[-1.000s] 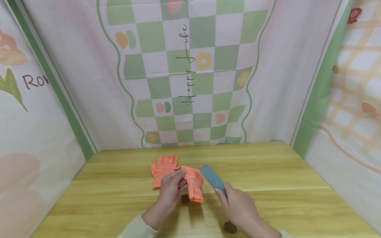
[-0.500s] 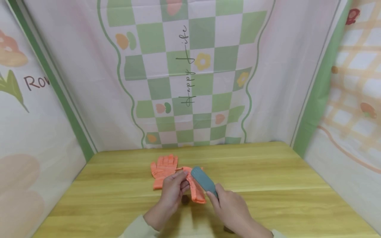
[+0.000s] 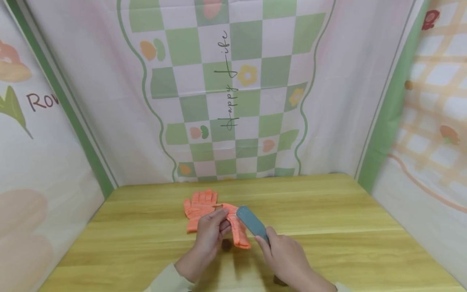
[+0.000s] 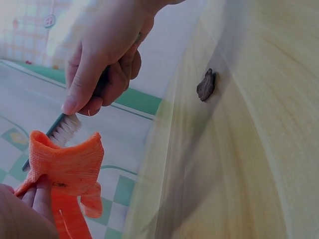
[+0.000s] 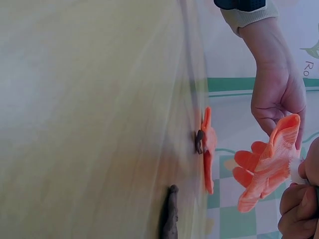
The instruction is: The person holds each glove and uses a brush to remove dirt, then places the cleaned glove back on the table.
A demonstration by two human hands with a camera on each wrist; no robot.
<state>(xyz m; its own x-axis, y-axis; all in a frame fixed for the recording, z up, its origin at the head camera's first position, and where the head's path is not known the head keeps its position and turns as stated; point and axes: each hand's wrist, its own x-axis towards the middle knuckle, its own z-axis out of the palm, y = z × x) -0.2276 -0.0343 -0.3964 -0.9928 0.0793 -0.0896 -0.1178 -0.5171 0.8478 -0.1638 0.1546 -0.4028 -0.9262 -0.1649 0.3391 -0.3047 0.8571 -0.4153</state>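
My left hand (image 3: 209, 231) pinches an orange knit glove (image 3: 240, 236) and holds it above the table, cuff hanging toward me. A dark smudge marks the glove in the left wrist view. My right hand (image 3: 288, 254) grips a brush (image 3: 253, 223) with a blue-grey back, its head across the glove. White bristles (image 5: 297, 171) face the glove and appear to touch it in the right wrist view. Much of the brush's handle is hidden in the fist. The matching orange glove (image 3: 200, 210) lies flat on the table, fingers pointing away, just beyond the left hand.
On the wooden table (image 3: 339, 211) sits a small dark brown lump (image 3: 226, 244) below the held glove. Another dark brown lump (image 3: 279, 280) is partly covered by the right forearm. A patterned curtain (image 3: 251, 101) stands behind the table's far edge.
The right hand has brought the brush leftward from beside the held glove onto it, then shifted it slightly. The left hand stays nearly in place, and the other glove has not moved.
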